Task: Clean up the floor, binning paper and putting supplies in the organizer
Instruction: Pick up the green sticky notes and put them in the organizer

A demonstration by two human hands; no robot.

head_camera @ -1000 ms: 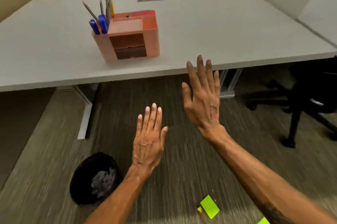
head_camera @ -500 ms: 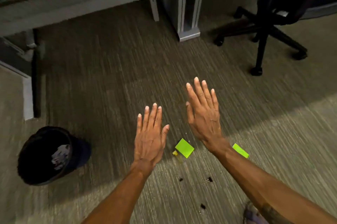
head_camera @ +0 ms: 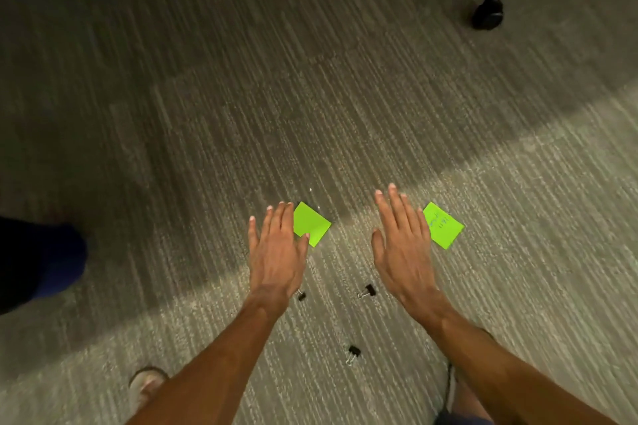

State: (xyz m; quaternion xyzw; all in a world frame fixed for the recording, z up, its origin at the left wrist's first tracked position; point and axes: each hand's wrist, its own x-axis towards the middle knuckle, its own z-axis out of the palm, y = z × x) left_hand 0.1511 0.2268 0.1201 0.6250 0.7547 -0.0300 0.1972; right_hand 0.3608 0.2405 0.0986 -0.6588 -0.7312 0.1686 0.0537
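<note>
- The view has dropped from the table to the floor; organizer and bin are out of frame.
- Left hand and right hand hover, each grip apart and empty.
- Two notes and three clips await pickup.

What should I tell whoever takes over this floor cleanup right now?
Left hand and right hand: both open, empty, held above the carpet.
Two green sticky notes lie flat: the blank note by the left fingertips, the written note right of the right hand.
Three binder clips are scattered nearer the feet.
Nothing here is picked up yet.
Left to do: bin the notes, put the clips in the organizer, which is out of view; the dark shape at the left edge may be the bin.
</note>
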